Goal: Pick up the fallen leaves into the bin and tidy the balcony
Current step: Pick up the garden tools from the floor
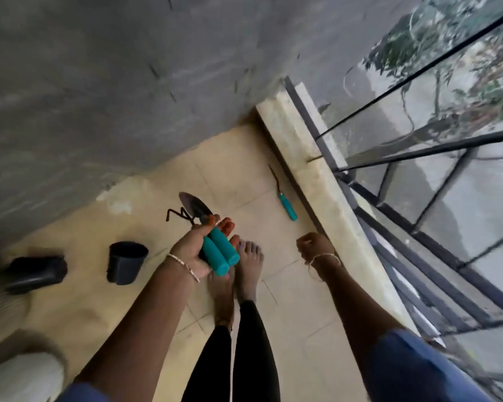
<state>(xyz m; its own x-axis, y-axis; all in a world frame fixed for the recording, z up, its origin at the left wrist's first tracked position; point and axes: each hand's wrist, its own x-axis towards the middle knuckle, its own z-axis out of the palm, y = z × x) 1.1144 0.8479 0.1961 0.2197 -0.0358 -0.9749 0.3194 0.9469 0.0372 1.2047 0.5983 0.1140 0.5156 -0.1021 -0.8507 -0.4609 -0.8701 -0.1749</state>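
Note:
My left hand (193, 250) grips two garden tools by their teal handles (219, 253): a small trowel (193, 206) and a hand rake (179, 216) stick out ahead of it. My right hand (314, 246) hangs above the tiled floor with fingers loosely curled, holding nothing. A third teal-handled garden tool (285, 198) lies on the floor by the ledge, ahead of my right hand. No leaves or bin are clearly visible.
A black plant pot (127, 262) stands upright on the tiles at left; another black pot (37, 274) lies on its side further left. A grey wall (128, 97) runs ahead. A stone ledge (317, 169) and black metal railing (404, 221) bound the right. My bare feet (244, 271) are below.

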